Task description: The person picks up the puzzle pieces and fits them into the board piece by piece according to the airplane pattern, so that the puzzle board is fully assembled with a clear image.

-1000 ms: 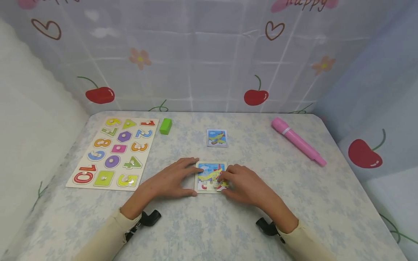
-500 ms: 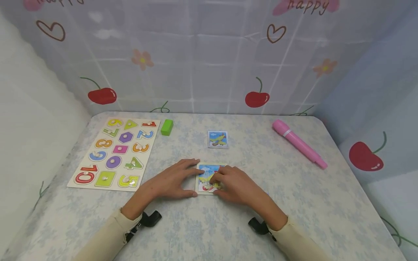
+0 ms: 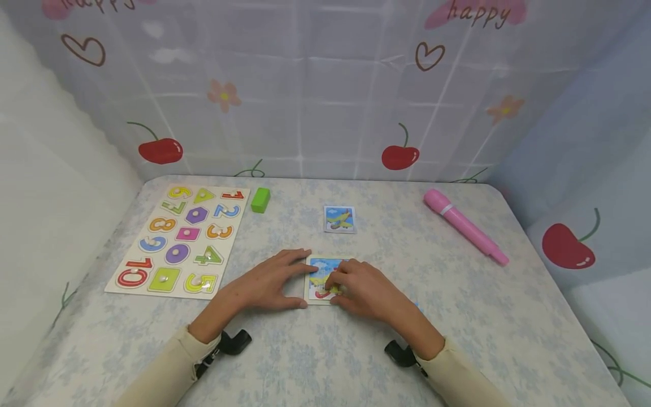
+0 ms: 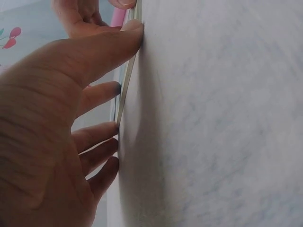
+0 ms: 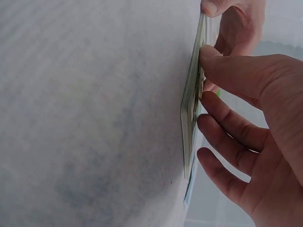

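Observation:
A small jigsaw board [image 3: 316, 302] with a yellow plane on a blue sky lies on the table in front of me. My left hand [image 3: 267, 284] steadies its left side, fingers spread, thumb at the near corner and index fingertip on the picture. Over the board's right half, my right hand [image 3: 367, 291] pinches a thin puzzle piece [image 5: 200, 85] between thumb and index finger, low against the surface. In the right wrist view its other fingers are bent loosely beside the board's edge. The right hand hides much of the picture's right side.
A number-and-shape peg board [image 3: 166, 233] lies at the left, with a green block [image 3: 260, 200] by its far corner. Beyond the jigsaw is a plane picture card [image 3: 339, 219]. A pink wand-like toy [image 3: 465, 226] lies far right. A curtain [image 3: 325, 113] backs the table.
My right hand has moved left across the board with the puzzle piece and now stays near the lower middle. My left hand has kept its place at the board's left edge.

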A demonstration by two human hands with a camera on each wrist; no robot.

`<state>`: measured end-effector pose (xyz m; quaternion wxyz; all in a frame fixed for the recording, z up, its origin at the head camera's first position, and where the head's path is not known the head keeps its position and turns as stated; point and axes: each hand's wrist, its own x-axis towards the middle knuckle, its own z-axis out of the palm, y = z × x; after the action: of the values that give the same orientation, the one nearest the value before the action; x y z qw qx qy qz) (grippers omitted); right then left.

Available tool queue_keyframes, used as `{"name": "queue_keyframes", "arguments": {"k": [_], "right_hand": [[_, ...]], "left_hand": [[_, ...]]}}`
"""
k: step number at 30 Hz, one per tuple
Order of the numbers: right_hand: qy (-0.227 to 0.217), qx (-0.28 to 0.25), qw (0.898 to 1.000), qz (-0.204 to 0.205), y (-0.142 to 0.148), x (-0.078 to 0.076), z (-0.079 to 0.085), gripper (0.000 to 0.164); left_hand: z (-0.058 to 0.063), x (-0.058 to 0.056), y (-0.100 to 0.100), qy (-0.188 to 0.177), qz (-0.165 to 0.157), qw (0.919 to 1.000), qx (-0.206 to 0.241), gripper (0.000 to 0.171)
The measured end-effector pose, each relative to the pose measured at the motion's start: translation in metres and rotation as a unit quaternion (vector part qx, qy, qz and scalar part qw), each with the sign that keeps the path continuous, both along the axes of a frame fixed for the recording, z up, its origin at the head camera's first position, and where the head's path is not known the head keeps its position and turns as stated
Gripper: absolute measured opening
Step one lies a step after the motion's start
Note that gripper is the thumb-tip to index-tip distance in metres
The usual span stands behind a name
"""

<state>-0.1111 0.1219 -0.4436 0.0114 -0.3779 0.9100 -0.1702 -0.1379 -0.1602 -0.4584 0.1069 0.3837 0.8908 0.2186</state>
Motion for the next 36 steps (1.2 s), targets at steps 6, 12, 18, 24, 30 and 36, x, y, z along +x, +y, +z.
{"name": "queue_keyframes", "arguments": {"k": [6, 12, 18, 24, 30, 36], "right_hand": [[-0.009, -0.010, 1.000, 0.012, 0.000, 0.000, -0.001, 0.023], [-0.005, -0.011, 1.000, 0.019, 0.001, 0.000, -0.001, 0.019], [-0.006, -0.013, 1.000, 0.022, 0.001, -0.001, -0.001, 0.018], [-0.007, -0.003, 1.000, 0.030, 0.002, -0.002, 0.003, 0.020], [-0.045, 0.004, 0.999, -0.007, 0.014, -0.002, 0.010, 0.023], [-0.061, -0.004, 0.997, -0.045, 0.033, 0.000, 0.017, 0.027]], "left_hand": [[-0.001, 0.000, 0.000, 0.002, 0.001, 1.0000, 0.002, 0.074], [-0.002, 0.000, 0.000, 0.004, 0.000, 1.0000, 0.003, 0.075], [-0.001, 0.000, 0.000, 0.002, -0.001, 1.0000, 0.004, 0.074], [0.001, 0.001, 0.000, 0.001, 0.000, 1.0000, 0.004, 0.074], [0.000, 0.002, 0.001, -0.001, 0.005, 1.0000, 0.007, 0.073], [0.001, 0.003, 0.001, -0.001, 0.013, 0.9999, 0.007, 0.072]]}}
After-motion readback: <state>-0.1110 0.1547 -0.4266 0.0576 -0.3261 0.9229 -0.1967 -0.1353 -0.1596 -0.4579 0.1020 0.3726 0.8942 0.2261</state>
